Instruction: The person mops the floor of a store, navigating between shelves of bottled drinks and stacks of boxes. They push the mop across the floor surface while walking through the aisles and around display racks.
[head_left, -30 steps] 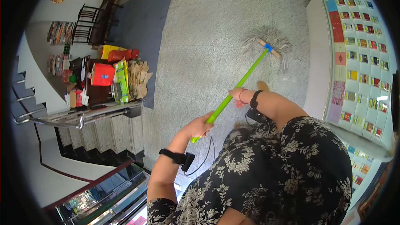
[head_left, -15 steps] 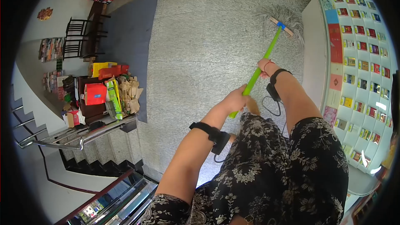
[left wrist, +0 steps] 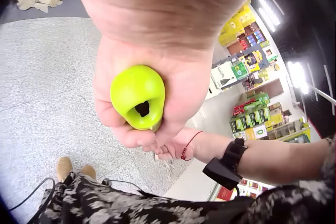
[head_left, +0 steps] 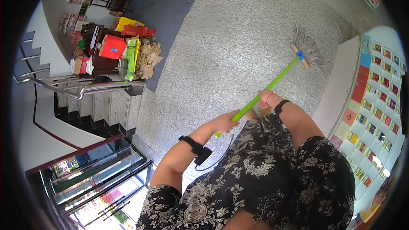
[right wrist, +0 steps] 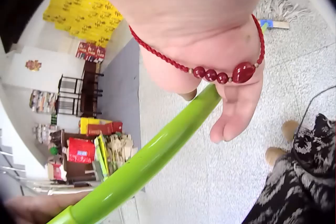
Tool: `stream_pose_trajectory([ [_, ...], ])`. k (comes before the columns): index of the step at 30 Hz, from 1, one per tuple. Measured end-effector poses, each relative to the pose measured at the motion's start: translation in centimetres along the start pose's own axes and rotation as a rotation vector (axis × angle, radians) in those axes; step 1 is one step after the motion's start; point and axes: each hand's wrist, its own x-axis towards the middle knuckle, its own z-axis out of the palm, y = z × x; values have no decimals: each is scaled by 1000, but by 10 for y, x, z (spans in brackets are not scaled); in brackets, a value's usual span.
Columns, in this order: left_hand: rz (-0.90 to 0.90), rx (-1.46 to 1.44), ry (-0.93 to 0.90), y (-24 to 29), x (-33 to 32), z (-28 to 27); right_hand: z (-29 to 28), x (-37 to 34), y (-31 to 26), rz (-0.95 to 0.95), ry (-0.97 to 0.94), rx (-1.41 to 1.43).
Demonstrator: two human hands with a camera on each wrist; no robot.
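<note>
A mop with a green pole (head_left: 279, 78) and a grey string head (head_left: 312, 47) lies against the stone floor in the head view. My left hand (head_left: 224, 122) grips the pole close to its top end; the left wrist view shows the hollow green end cap (left wrist: 137, 95) held in the palm. Farther down the pole, my right hand (head_left: 266, 99) holds it, wearing a red beaded bracelet (right wrist: 210, 75). In the right wrist view the pole (right wrist: 152, 155) passes under the palm, with two fingers hanging beside it.
A display case (head_left: 336, 89) with rows of small packs stands at the right. Left are a blue-grey mat (head_left: 170, 12), boxes and flattened cardboard (head_left: 149, 59), a metal railing (head_left: 81, 91) and stairs. My shoes are just below the pole.
The view has turned and shifted. Compared with half a second ago, the mop head lies farther from the display case's near corner, with strands trailing differently. Both hands still hold the pole.
</note>
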Motion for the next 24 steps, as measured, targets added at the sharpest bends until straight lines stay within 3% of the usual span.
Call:
stream_pose_trajectory([
  [6,-78,-166,38,-81,-90,0,101,-33,-13,42,-273,-203],
  [12,-125,-346,116,-121,-123,30,142,-47,-20,110,-428,-445],
  [17,-83,-422,153,-106,-119,34,140,-27,-20,122,-386,-451],
  [19,-65,-283,161,-92,-109,26,128,-19,-25,133,-356,-424],
  [21,-51,-268,158,-71,-94,9,115,-15,-36,30,-233,-371],
  [24,-17,-239,140,-30,-56,-21,82,-8,-73,30,-86,-217],
])
